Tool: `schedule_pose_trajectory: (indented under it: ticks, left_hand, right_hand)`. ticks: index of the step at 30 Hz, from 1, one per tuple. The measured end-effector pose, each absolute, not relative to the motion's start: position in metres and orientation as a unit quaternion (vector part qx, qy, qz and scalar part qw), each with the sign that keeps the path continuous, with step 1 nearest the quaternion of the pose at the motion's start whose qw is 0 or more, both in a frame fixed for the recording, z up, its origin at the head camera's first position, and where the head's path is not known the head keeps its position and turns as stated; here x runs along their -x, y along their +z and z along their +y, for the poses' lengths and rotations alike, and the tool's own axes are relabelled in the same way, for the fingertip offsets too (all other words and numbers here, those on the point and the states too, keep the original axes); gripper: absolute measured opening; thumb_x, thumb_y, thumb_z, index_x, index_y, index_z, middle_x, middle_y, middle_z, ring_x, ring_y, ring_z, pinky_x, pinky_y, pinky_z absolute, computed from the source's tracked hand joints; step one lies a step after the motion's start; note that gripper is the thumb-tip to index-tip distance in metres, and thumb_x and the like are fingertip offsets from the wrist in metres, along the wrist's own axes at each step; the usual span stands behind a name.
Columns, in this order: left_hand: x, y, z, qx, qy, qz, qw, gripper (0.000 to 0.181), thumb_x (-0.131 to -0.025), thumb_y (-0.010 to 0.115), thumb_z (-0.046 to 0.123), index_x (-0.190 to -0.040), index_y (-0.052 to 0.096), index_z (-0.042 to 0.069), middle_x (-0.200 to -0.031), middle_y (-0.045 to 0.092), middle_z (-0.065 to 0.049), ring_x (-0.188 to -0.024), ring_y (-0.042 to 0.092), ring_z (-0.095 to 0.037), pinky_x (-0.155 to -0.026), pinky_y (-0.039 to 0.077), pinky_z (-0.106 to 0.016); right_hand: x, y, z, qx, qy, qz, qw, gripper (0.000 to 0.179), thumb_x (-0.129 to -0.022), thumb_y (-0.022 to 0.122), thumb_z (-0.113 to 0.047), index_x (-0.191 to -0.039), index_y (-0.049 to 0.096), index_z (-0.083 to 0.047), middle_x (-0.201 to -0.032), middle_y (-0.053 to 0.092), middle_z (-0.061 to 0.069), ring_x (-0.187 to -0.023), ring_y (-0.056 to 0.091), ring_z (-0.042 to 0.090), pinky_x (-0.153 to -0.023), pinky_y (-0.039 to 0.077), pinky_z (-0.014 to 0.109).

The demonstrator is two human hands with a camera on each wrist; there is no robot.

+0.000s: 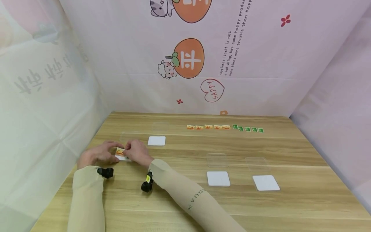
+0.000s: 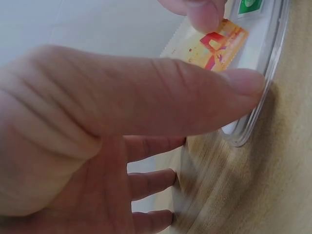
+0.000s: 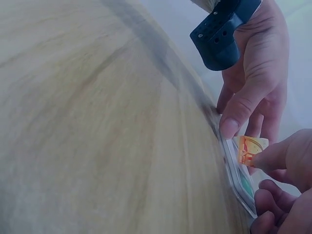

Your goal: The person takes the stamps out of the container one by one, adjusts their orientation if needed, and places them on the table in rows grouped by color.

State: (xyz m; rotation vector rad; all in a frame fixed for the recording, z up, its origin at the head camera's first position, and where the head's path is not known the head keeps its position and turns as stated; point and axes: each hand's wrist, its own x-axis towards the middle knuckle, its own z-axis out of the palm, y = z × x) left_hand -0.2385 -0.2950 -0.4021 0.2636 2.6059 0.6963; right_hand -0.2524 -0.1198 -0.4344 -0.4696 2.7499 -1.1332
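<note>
In the head view, my left hand (image 1: 101, 152) is at the left of the table, steadying a shallow clear case (image 1: 124, 159) with a white insert. Its thumb lies on the case's near edge while the fingers reach round the far side. My right hand (image 1: 137, 151) pinches a small orange stamp (image 3: 249, 145) between thumb and fingertip, just over the white insert. The stamp's toothed edge and red-orange picture show in the left wrist view. A green stamp (image 2: 249, 6) lies on the insert beside it, partly cut off by the frame.
Orange stamps (image 1: 208, 127) and green stamps (image 1: 247, 129) form a row at the back. White-filled cases stand at centre-left (image 1: 156, 140), centre-right (image 1: 218, 178) and right (image 1: 266, 183). Transparent lids (image 1: 217, 160) lie behind them. Cloth walls (image 1: 139, 93) border the table.
</note>
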Motion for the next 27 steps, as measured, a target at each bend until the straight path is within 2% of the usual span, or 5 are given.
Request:
schedule_pose_trajectory:
  ticks: [10,17,22,27]
  left_hand:
    - [0.238,-0.403,-0.296,-0.094,0.25,0.939,0.216,0.062,-0.085,0.073,0.024,-0.141,0.049,0.013,-0.155,0.014,-0.03,-0.136,0.02,-0.059,-0.1,0.027,-0.075]
    - [0.238,-0.402,-0.297,-0.096,0.227,0.947,0.208,0.063,-0.085,0.073,0.029,-0.142,0.048,0.015,-0.155,0.018,-0.029,-0.135,0.024,-0.058,-0.101,0.028,-0.073]
    - [0.239,-0.402,-0.297,-0.087,0.229,0.946,0.211,0.069,-0.086,0.073,0.031,-0.145,0.043,0.011,-0.154,0.017,-0.031,-0.134,0.025,-0.059,-0.101,0.027,-0.073]
    - [0.24,-0.403,-0.297,-0.078,0.237,0.943,0.22,0.072,-0.087,0.072,0.031,-0.146,0.04,0.006,-0.154,0.014,-0.032,-0.135,0.021,-0.06,-0.103,0.024,-0.073]
  right_hand:
    - [0.255,-0.436,-0.118,0.163,-0.386,0.905,0.067,0.01,-0.09,0.07,-0.024,-0.081,0.069,-0.019,-0.075,0.063,-0.01,-0.058,0.05,0.004,-0.053,0.039,0.019]
    - [0.257,-0.435,-0.113,0.176,-0.397,0.897,0.076,0.011,-0.092,0.069,-0.027,-0.085,0.074,-0.02,-0.087,0.07,-0.009,-0.069,0.054,0.002,-0.058,0.042,0.019]
    - [0.26,-0.432,-0.109,0.182,-0.39,0.901,0.061,0.011,-0.091,0.07,-0.028,-0.09,0.076,-0.02,-0.089,0.071,-0.009,-0.072,0.054,0.001,-0.06,0.041,0.017]
    - [0.261,-0.429,-0.103,0.179,-0.401,0.896,0.069,0.01,-0.09,0.07,-0.026,-0.09,0.076,-0.019,-0.088,0.07,-0.009,-0.072,0.053,0.002,-0.06,0.041,0.018]
